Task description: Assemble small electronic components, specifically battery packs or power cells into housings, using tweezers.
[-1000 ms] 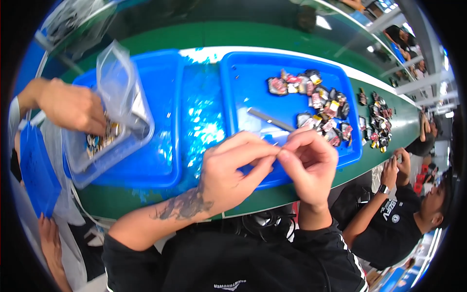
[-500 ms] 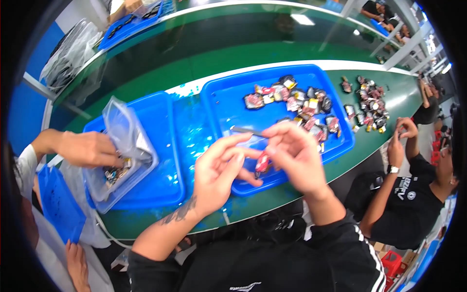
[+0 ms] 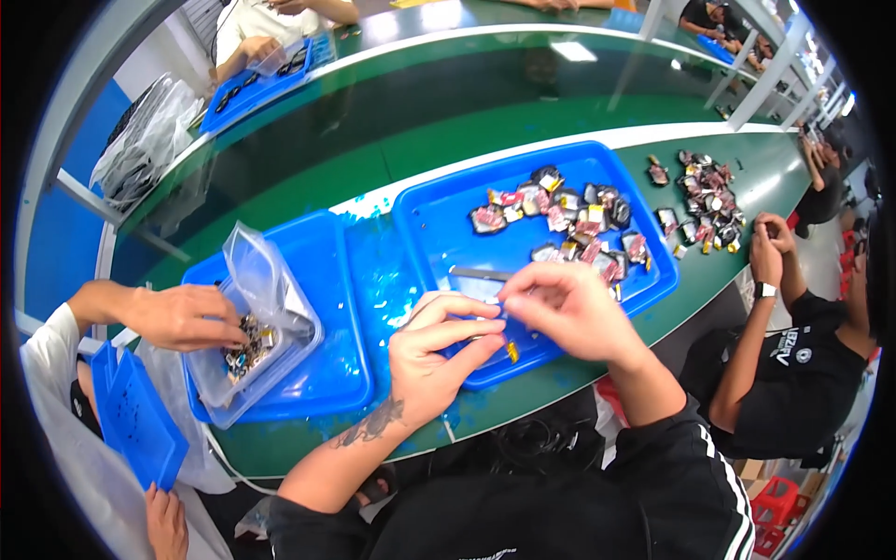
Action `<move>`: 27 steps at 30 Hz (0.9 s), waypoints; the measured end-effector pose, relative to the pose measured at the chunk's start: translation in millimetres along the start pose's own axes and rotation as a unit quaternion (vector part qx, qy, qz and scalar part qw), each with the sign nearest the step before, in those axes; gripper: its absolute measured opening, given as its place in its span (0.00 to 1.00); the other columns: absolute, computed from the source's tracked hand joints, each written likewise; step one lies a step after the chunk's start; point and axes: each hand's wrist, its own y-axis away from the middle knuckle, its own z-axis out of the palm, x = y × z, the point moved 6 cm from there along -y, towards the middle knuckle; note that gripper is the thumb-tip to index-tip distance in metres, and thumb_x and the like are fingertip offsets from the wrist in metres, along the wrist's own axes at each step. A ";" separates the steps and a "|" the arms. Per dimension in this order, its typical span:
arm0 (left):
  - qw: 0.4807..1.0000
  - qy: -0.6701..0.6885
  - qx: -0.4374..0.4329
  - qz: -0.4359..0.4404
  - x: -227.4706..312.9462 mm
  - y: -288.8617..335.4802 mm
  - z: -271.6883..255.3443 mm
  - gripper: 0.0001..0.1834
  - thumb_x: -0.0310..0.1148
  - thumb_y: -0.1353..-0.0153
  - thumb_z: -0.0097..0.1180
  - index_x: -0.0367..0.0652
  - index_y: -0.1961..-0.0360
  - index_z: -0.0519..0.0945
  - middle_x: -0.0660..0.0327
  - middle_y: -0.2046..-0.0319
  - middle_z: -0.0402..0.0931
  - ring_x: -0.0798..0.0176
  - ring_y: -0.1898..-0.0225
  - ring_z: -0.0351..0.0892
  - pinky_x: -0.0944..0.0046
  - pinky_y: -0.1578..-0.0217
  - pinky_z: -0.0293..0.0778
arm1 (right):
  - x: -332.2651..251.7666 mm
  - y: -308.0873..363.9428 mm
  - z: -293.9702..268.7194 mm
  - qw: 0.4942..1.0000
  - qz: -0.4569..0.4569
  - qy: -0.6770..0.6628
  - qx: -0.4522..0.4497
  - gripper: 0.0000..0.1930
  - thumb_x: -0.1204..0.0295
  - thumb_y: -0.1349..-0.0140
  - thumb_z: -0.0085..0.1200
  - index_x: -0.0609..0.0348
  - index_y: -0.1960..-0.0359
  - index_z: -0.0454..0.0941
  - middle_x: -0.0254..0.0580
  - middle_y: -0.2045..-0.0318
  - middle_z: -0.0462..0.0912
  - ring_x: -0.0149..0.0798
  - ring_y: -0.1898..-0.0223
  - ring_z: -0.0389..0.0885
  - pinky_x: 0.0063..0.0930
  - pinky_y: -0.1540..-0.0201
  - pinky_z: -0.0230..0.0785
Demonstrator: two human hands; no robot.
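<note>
Over the front of a blue tray point(image 3: 425, 207), my left hand point(image 3: 439, 359) pinches a small electronic part point(image 3: 511, 352) between thumb and fingers. Only its yellow end shows below the fingertips; the rest is hidden. My right hand point(image 3: 574, 313) is closed just beside it, with a slim grey metal tool that looks like tweezers point(image 3: 478, 273) sticking out to the left from the fingers. In that tray, several small parts wrapped in black, red and yellow point(image 3: 588, 219) lie heaped toward the back right.
At left, a co-worker's hand point(image 3: 191, 315) reaches into a clear plastic container point(image 3: 303, 327) of small parts, set on another blue tray point(image 3: 359, 373). More wrapped parts point(image 3: 711, 196) lie on the green table right of my tray. Another person point(image 3: 775, 364) sits at right.
The part in my left hand showed a red face before; now its yellow end shows. My right hand has drawn slightly away from the part, its fingers more curled. The view has shifted a little.
</note>
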 end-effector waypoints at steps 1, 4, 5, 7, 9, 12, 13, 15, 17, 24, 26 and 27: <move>1.000 0.001 0.005 0.009 -1.7 -1.6 -1.0 0.09 0.19 0.47 0.63 0.37 0.64 0.86 0.56 0.59 0.80 0.62 0.57 0.79 0.66 0.59 0.77 | -15.8 -9.0 -26.3 0.977 -0.075 0.171 0.101 0.04 0.76 0.39 0.55 0.63 0.65 0.79 0.38 0.73 0.83 0.30 0.72 0.81 0.23 0.69 0.73; 0.999 0.033 -0.002 0.011 -3.8 2.9 0.6 0.07 0.20 0.44 0.62 0.35 0.63 0.85 0.55 0.60 0.80 0.61 0.57 0.80 0.66 0.59 0.77 | -50.8 -40.9 -83.4 0.812 -0.145 0.491 0.281 0.09 0.68 0.40 0.57 0.61 0.69 0.82 0.48 0.71 0.84 0.49 0.69 0.83 0.37 0.65 0.75; 0.993 0.106 0.012 -0.043 -10.6 5.1 3.1 0.08 0.21 0.43 0.61 0.34 0.61 0.85 0.53 0.61 0.80 0.60 0.58 0.81 0.66 0.59 0.77 | -42.8 -61.0 -101.8 0.790 -0.075 0.552 0.256 0.12 0.63 0.41 0.58 0.60 0.69 0.82 0.50 0.70 0.84 0.52 0.68 0.83 0.40 0.64 0.75; 0.972 0.198 0.027 -0.122 -19.6 6.4 7.8 0.11 0.24 0.40 0.60 0.33 0.56 0.82 0.52 0.66 0.81 0.61 0.62 0.82 0.66 0.59 0.77 | -22.8 -86.8 -127.0 0.738 0.037 0.636 0.222 0.18 0.55 0.43 0.60 0.61 0.69 0.83 0.53 0.70 0.84 0.53 0.66 0.83 0.42 0.63 0.76; 0.954 0.236 0.069 -0.171 -20.0 5.2 6.8 0.12 0.23 0.40 0.59 0.33 0.54 0.81 0.53 0.68 0.81 0.62 0.63 0.82 0.66 0.60 0.78 | -13.5 -104.6 -129.8 0.745 0.076 0.635 0.189 0.21 0.52 0.48 0.64 0.63 0.72 0.82 0.56 0.73 0.83 0.52 0.67 0.83 0.41 0.64 0.75; 0.933 0.260 0.108 -0.222 -24.1 4.2 2.6 0.17 0.23 0.39 0.58 0.31 0.49 0.75 0.55 0.72 0.81 0.64 0.66 0.82 0.65 0.61 0.78 | -9.8 -102.8 -125.7 0.834 0.062 0.538 0.111 0.16 0.60 0.48 0.66 0.63 0.74 0.81 0.50 0.74 0.84 0.44 0.70 0.84 0.34 0.65 0.74; 0.925 0.291 0.116 -0.217 -24.1 3.5 3.8 0.17 0.23 0.39 0.58 0.32 0.49 0.72 0.54 0.73 0.81 0.64 0.67 0.82 0.65 0.62 0.78 | -7.0 -99.5 -126.6 0.859 0.073 0.497 0.101 0.14 0.66 0.51 0.68 0.63 0.73 0.78 0.44 0.75 0.82 0.36 0.72 0.81 0.29 0.65 0.72; 0.911 0.320 0.136 -0.222 -27.2 3.5 1.8 0.16 0.25 0.37 0.56 0.38 0.51 0.64 0.52 0.73 0.80 0.65 0.70 0.82 0.67 0.64 0.78 | -17.0 -94.6 -115.9 0.888 0.021 0.443 0.120 0.14 0.68 0.51 0.68 0.63 0.73 0.75 0.42 0.76 0.80 0.34 0.71 0.79 0.28 0.65 0.71; 0.900 0.333 0.157 -0.231 -29.7 3.7 -2.7 0.15 0.25 0.36 0.55 0.39 0.51 0.65 0.52 0.72 0.80 0.65 0.71 0.81 0.67 0.64 0.78 | -39.9 -78.4 -98.3 0.889 -0.119 0.401 0.184 0.15 0.74 0.51 0.67 0.62 0.74 0.68 0.39 0.76 0.75 0.30 0.71 0.74 0.28 0.63 0.70; 0.896 0.366 0.149 -0.204 -32.5 1.3 -6.3 0.16 0.24 0.33 0.49 0.40 0.46 0.63 0.51 0.62 0.77 0.67 0.67 0.80 0.68 0.64 0.77 | -65.0 12.2 -11.4 0.731 -0.472 0.487 0.075 0.14 0.85 0.67 0.59 0.61 0.75 0.73 0.42 0.68 0.77 0.46 0.66 0.78 0.37 0.64 0.72; 0.899 0.366 0.125 -0.208 -32.8 -0.6 -3.4 0.16 0.24 0.33 0.48 0.41 0.45 0.62 0.51 0.63 0.77 0.67 0.67 0.80 0.67 0.63 0.77 | -60.8 11.5 -3.3 0.753 -0.434 0.492 0.052 0.14 0.85 0.66 0.61 0.60 0.75 0.73 0.41 0.69 0.77 0.44 0.66 0.77 0.36 0.64 0.72; 0.887 0.387 0.134 -0.212 -34.3 0.2 -2.9 0.17 0.24 0.33 0.50 0.40 0.46 0.63 0.50 0.62 0.79 0.66 0.67 0.81 0.67 0.62 0.78 | -57.9 10.5 -1.7 0.757 -0.431 0.489 0.049 0.14 0.85 0.66 0.61 0.60 0.75 0.73 0.41 0.69 0.77 0.44 0.66 0.77 0.36 0.64 0.72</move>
